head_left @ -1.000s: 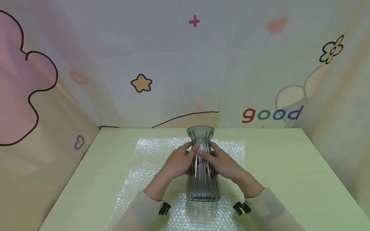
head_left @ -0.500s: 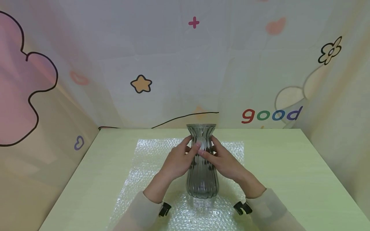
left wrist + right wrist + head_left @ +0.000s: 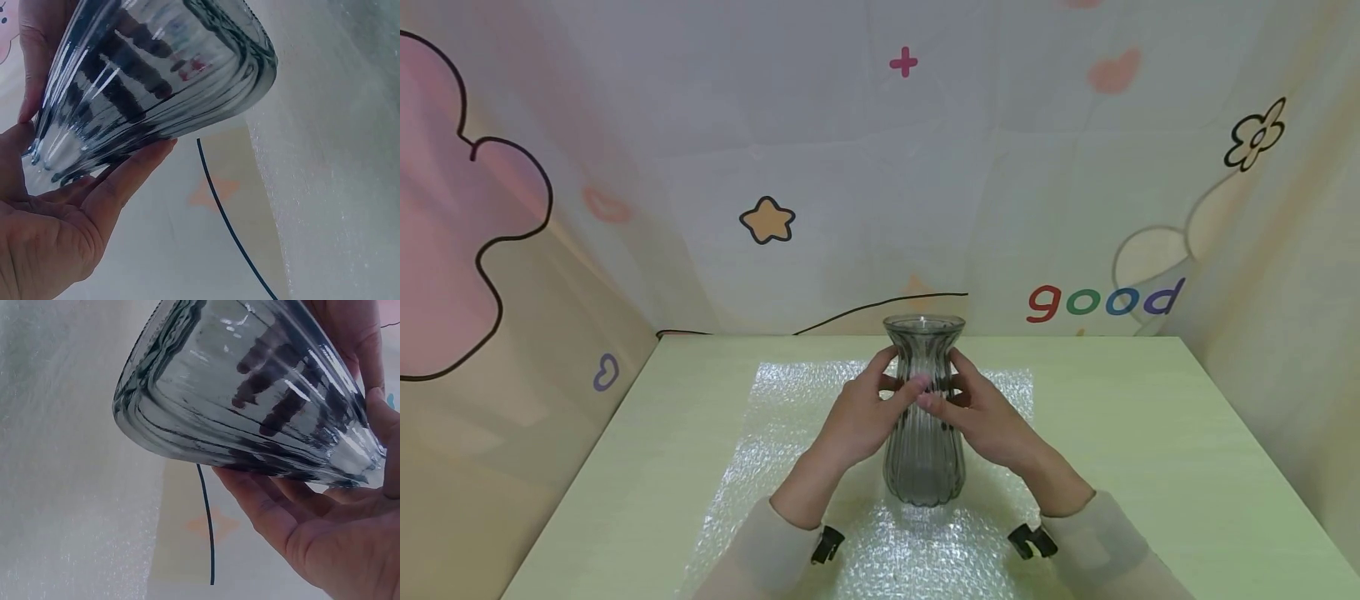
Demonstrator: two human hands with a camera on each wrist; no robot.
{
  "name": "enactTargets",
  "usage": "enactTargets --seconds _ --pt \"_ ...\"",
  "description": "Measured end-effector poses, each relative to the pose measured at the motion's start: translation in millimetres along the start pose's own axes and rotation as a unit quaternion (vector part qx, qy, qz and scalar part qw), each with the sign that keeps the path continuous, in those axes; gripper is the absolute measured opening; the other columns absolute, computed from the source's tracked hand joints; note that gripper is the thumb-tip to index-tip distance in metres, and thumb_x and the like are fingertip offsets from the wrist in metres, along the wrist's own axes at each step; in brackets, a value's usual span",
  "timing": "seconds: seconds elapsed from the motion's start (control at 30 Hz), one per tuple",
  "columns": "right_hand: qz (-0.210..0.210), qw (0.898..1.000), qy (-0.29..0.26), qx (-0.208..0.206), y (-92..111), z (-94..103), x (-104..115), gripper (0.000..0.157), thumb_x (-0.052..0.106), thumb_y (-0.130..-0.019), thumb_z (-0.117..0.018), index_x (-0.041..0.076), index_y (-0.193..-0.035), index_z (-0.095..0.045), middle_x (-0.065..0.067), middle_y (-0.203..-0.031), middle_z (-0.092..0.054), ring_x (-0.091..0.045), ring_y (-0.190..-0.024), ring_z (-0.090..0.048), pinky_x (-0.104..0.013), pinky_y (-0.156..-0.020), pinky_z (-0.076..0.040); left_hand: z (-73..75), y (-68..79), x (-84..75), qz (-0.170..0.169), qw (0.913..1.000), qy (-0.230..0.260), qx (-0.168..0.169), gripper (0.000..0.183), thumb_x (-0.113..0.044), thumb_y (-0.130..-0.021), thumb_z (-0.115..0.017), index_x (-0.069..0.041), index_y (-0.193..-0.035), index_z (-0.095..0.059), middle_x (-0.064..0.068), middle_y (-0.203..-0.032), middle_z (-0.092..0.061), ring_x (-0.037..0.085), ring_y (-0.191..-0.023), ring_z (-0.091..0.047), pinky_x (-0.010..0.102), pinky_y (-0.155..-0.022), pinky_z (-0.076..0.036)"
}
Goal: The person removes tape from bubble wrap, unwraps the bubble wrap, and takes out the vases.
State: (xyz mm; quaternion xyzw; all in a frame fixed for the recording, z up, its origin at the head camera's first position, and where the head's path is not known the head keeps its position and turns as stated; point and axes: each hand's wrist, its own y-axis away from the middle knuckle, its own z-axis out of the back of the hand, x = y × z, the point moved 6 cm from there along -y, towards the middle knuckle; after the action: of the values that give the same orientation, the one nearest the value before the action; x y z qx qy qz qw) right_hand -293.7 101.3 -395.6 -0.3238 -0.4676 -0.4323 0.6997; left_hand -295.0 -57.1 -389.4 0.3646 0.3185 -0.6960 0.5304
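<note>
A smoky-grey ribbed glass vase [image 3: 923,467] with a flared rim is held up between both hands over a sheet of bubble wrap [image 3: 790,442]. My left hand [image 3: 865,417] grips its narrow middle from the left, thumb across the front. From the right, my right hand [image 3: 988,417] grips it at about the same height, its thumb close to the left one. Both wrist views show fingers behind the vase [image 3: 156,75], seen through the glass; the vase's base [image 3: 150,369] is bare of fingers there.
The bubble wrap lies flat on a pale green table [image 3: 1150,467], which extends to either side of it. A printed curtain [image 3: 850,150] stands behind the table and along its sides. Black clips [image 3: 827,544] are at the sleeve cuffs.
The vase has tilted between the hands: its base has risen in the head view and its mouth has moved slightly up and shows differently. Both hands keep their hold almost in place.
</note>
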Motion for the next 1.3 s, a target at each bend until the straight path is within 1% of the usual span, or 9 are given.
enactTargets --seconds 0.17,0.33,0.43,0.57,0.73,0.9,1.1,1.23,1.3 --pt "0.020 0.999 0.024 -0.010 0.9 3.2 2.8 0.079 0.042 -0.090 -0.066 0.040 -0.153 -0.018 0.001 -0.147 -0.044 -0.032 -0.126 -0.053 -0.049 -0.096 -0.050 -0.9 -2.0 0.5 -0.008 0.9995 0.029 0.006 0.072 -0.073 -0.084 -0.051 -0.045 -0.147 -0.027 0.000 -0.130 -0.060 0.024 -0.115 -0.061 0.045 -0.086 -0.053" --pt "0.028 0.999 0.039 -0.023 0.4 5.6 3.3 0.080 0.041 -0.087 -0.070 0.037 -0.152 -0.023 0.001 -0.145 -0.048 -0.031 -0.123 -0.055 -0.046 -0.092 -0.052 -1.9 -2.8 0.4 -0.013 0.9977 0.065 0.012 0.071 -0.070 -0.084 -0.055 -0.046 -0.146 -0.028 0.001 -0.132 -0.059 0.026 -0.115 -0.063 0.045 -0.087 -0.054" --pt "0.030 0.999 0.035 -0.028 -0.9 5.8 3.2 0.080 0.040 -0.086 -0.072 0.037 -0.151 -0.026 0.000 -0.144 -0.049 -0.030 -0.122 -0.056 -0.045 -0.092 -0.053 -2.6 -3.1 -0.1 -0.013 0.9966 0.081 0.013 0.073 -0.068 -0.084 -0.057 -0.044 -0.146 -0.029 0.002 -0.135 -0.057 0.027 -0.118 -0.062 0.046 -0.090 -0.053" --pt "0.026 0.999 0.022 -0.035 -1.7 5.5 3.3 0.076 0.038 -0.084 -0.074 0.039 -0.148 -0.032 0.000 -0.140 -0.051 -0.031 -0.120 -0.058 -0.043 -0.091 -0.053 -3.7 -2.7 -0.7 -0.014 0.9959 0.088 0.015 0.074 -0.065 -0.084 -0.059 -0.041 -0.147 -0.029 0.006 -0.138 -0.055 0.029 -0.120 -0.060 0.046 -0.092 -0.052" --pt "0.029 0.999 0.014 -0.043 -1.9 4.9 5.1 0.072 0.035 -0.084 -0.075 0.041 -0.145 -0.036 0.001 -0.137 -0.054 -0.030 -0.117 -0.059 -0.042 -0.090 -0.054 -4.5 -3.0 -1.2 -0.024 0.9945 0.101 0.013 0.071 -0.062 -0.085 -0.061 -0.042 -0.146 -0.030 0.005 -0.138 -0.055 0.028 -0.122 -0.059 0.046 -0.093 -0.052" --pt "0.047 0.998 -0.002 -0.046 -2.6 3.7 7.9 0.073 0.030 -0.085 -0.075 0.037 -0.146 -0.035 0.000 -0.141 -0.052 -0.030 -0.121 -0.058 -0.044 -0.093 -0.052 -4.2 -3.8 0.4 -0.031 0.9942 0.103 0.001 0.073 -0.060 -0.085 -0.064 -0.043 -0.146 -0.029 0.005 -0.140 -0.054 0.028 -0.126 -0.056 0.046 -0.095 -0.051" --pt "0.049 0.997 0.009 -0.064 -2.4 4.0 6.5 0.071 0.026 -0.086 -0.074 0.034 -0.146 -0.036 -0.002 -0.144 -0.050 -0.031 -0.127 -0.053 -0.048 -0.098 -0.049 -3.8 -3.6 0.1 -0.040 0.9919 0.121 -0.002 0.069 -0.055 -0.085 -0.067 -0.046 -0.144 -0.032 0.004 -0.140 -0.053 0.028 -0.128 -0.054 0.046 -0.096 -0.050" --pt "0.058 0.996 0.013 -0.074 -3.4 4.3 6.5 0.070 0.020 -0.087 -0.073 0.026 -0.146 -0.038 -0.007 -0.144 -0.051 -0.032 -0.128 -0.052 -0.051 -0.100 -0.046 -3.1 -3.9 -0.7 -0.048 0.9902 0.131 -0.007 0.065 -0.052 -0.086 -0.067 -0.047 -0.142 -0.034 0.003 -0.142 -0.052 0.026 -0.131 -0.051 0.047 -0.101 -0.047" --pt "0.061 0.995 0.017 -0.079 -4.3 4.5 6.7 0.069 0.018 -0.087 -0.073 0.023 -0.146 -0.038 -0.008 -0.143 -0.051 -0.031 -0.130 -0.051 -0.052 -0.102 -0.044 -3.0 -4.6 -1.4 -0.053 0.9893 0.136 -0.012 0.064 -0.050 -0.086 -0.068 -0.044 -0.142 -0.036 0.002 -0.143 -0.052 0.024 -0.133 -0.049 0.046 -0.103 -0.045"
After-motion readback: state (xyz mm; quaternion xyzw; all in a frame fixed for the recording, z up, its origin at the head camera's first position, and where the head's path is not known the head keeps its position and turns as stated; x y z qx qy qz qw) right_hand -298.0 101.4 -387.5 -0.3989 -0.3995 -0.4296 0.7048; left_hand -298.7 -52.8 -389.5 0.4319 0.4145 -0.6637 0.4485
